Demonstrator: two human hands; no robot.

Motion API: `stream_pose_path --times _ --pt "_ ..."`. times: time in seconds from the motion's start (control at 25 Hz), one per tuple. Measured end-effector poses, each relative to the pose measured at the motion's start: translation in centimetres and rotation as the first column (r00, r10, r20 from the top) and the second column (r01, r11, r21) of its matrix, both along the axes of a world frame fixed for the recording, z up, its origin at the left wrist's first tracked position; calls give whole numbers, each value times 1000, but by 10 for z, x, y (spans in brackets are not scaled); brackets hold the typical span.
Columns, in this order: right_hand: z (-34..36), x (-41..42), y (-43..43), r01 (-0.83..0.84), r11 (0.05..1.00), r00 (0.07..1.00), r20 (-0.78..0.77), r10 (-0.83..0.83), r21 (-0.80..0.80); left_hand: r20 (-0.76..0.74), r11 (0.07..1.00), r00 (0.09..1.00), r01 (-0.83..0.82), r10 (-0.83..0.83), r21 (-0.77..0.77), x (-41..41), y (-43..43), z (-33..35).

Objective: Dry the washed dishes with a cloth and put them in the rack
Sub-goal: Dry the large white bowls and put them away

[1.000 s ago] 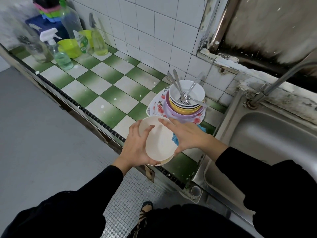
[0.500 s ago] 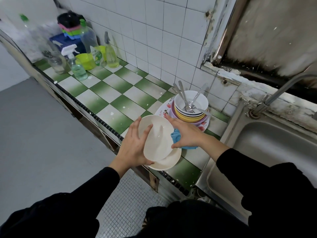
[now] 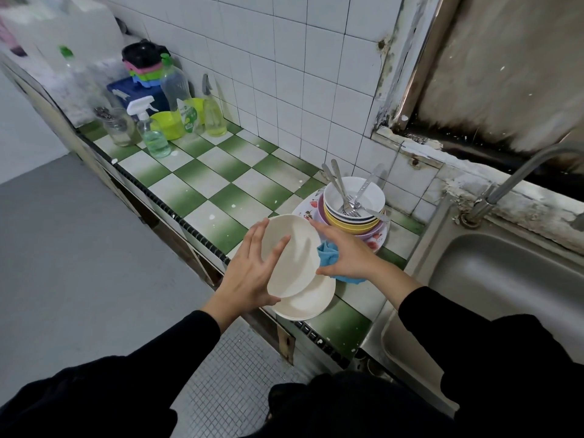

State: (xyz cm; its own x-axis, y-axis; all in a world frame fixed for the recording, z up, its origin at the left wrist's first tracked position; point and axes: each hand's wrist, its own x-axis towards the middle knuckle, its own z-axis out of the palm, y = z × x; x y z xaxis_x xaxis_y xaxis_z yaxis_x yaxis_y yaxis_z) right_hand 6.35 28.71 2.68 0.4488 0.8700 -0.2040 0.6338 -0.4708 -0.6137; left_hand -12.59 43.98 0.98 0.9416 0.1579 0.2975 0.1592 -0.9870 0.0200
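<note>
My left hand [image 3: 249, 273] holds a white plate [image 3: 297, 257] tilted up over the counter's front edge, with fingers spread on its face and the thumb under its lower rim. My right hand [image 3: 347, 251] touches the plate's right rim with forefinger and thumb and grips a blue cloth [image 3: 327, 254] bunched against that rim. A second white plate [image 3: 309, 301] lies flat on the counter beneath. Behind them stands a stack of bowls [image 3: 350, 222] on a floral plate [image 3: 376, 241], with forks and spoons [image 3: 344, 194] in the top bowl. No rack is in view.
The green-and-white tiled counter [image 3: 196, 181] runs back left to spray bottles [image 3: 151, 134], a soap bottle [image 3: 177, 96], a jar and a green bowl [image 3: 167, 123]. A steel sink [image 3: 505, 279] with a faucet [image 3: 512, 184] lies to the right. A tiled wall stands behind.
The upper plate has tipped more upright and shifted left, uncovering the second plate under it. The blue cloth now shows under my right hand. My view has swung right and up.
</note>
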Motion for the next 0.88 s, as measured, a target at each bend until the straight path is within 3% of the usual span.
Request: stream_pose_path --times 0.32,0.56,0.88 --pt "1 -3 -15 14 1000 999 -34 -14 13 -36 981 994 104 -99 165 3 -5 2" --pt "1 -5 -16 114 990 968 -234 -90 88 -131 941 981 174 -141 289 3 -7 4" --pt "3 -16 -17 162 969 947 -305 -101 184 -58 894 981 192 -184 406 6 -3 11"
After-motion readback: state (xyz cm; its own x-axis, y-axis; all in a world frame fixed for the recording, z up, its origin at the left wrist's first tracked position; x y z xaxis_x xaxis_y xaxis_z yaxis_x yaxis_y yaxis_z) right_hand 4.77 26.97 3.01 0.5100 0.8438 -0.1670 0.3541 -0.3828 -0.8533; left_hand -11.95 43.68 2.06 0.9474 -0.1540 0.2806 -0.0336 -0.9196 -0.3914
